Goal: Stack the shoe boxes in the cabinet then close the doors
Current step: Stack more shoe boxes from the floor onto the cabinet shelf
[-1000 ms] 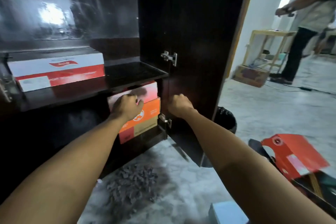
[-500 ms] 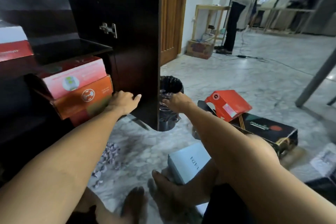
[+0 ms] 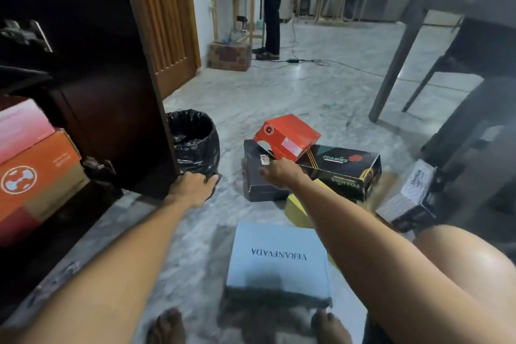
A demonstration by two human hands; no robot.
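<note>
Several shoe boxes are waiting on the floor: a red box [image 3: 287, 135] leaning on two black boxes [image 3: 337, 167], a pale blue box [image 3: 276, 257] nearer the feet. The right hand [image 3: 280, 172] is reaching toward the red box, fingers relaxed and gripping nothing. The left hand [image 3: 192, 186] is resting open by the cabinet door [image 3: 111, 92]. Pink and orange boxes [image 3: 33, 165] are sitting stacked inside; most work remains, doors open.

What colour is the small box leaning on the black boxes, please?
The small cardboard box is red, head view.

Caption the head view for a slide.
Right hand reaches toward floor boxes, red box topmost; left hand at cabinet door.
</note>
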